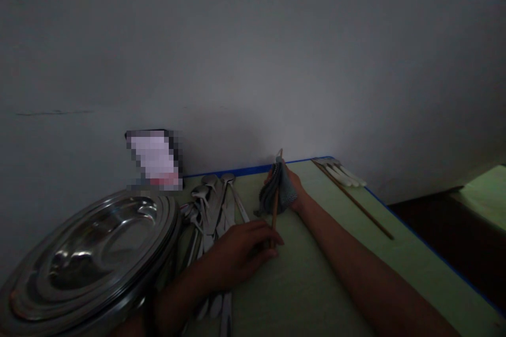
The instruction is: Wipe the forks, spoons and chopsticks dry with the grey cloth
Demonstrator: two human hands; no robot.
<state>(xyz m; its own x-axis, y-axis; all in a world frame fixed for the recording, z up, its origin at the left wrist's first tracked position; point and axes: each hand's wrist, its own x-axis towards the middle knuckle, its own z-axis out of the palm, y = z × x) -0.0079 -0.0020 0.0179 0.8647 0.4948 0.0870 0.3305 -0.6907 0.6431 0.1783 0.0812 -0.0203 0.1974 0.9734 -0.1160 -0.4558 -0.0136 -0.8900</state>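
Between the fingers of my left hand (247, 247) is the near end of a slim wooden chopstick (275, 213), which points away from me toward the wall. My right hand (297, 187) grips a grey cloth (288, 197) folded around the upper part of that chopstick; its fingers are partly hidden behind the cloth. The chopstick's far tip shows above the cloth. Just left of my left hand lies a heap of metal spoons and other cutlery (215, 200), partly covered by my forearm.
Stacked steel plates (98, 247) fill the table's left side. A phone (154, 155), its screen blurred, leans on the wall (253, 52) behind them. Toward the right edge of the pale green table (308, 284) lie several white-handled forks (346, 172) and another brown chopstick (363, 208).
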